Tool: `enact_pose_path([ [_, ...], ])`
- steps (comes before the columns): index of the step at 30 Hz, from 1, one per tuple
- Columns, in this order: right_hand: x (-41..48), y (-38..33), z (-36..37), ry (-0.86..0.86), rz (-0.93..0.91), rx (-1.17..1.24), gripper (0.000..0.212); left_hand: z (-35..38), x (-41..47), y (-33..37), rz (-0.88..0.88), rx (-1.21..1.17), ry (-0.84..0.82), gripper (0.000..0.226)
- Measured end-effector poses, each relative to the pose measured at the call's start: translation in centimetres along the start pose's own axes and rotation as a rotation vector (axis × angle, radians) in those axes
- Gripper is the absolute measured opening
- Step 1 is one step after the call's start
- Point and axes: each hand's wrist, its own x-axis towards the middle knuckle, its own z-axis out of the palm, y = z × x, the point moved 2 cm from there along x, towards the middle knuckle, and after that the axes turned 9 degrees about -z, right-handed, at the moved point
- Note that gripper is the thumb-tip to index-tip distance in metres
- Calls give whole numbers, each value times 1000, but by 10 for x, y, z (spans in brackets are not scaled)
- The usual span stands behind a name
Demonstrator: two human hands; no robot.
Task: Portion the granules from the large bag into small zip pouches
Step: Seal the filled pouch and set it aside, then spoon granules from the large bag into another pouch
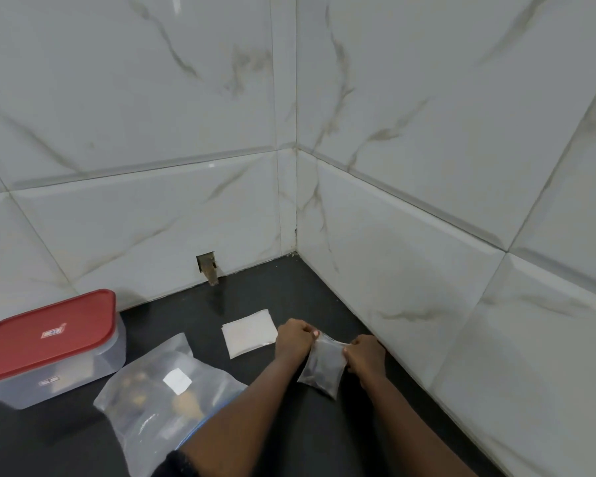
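A small clear zip pouch (323, 368) holding dark granules lies on the black counter close to the right wall. My left hand (295, 340) pinches its top left corner and my right hand (365, 356) pinches its top right corner, both along the zip edge. The large frosted bag (159, 401) with dark and tan contents and a white label lies to the left, partly under my left forearm. A flat stack of empty small pouches (249, 332) rests just beyond my left hand.
A clear plastic box with a red lid (49, 342) stands at the far left of the black counter (289, 442). Marble-look tiled walls meet in a corner behind; a small cut-out with a brown stub (208, 266) sits at the wall's base.
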Motion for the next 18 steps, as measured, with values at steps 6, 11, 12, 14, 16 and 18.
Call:
enact_pose_path([
  [6, 3, -36, 11, 47, -65, -408, 28, -36, 21, -7, 36, 47, 123, 33],
  [11, 2, -82, 66, -129, -337, -271, 32, -82, 42, -30, -69, 78, 280, 47],
  [12, 0, -87, 75, -172, -331, -242, 37, -88, 44, -37, -104, 91, 291, 48],
  [14, -3, -92, 89, -211, -306, -239, 44, -94, 44, -47, -180, 101, 294, 47],
  [16, -3, -93, 96, -184, -269, -263, 38, -96, 42, -55, -224, 65, 280, 47],
  [18, 2, -91, 97, -120, -218, -247, 28, -95, 38, -57, -223, 19, 256, 50],
])
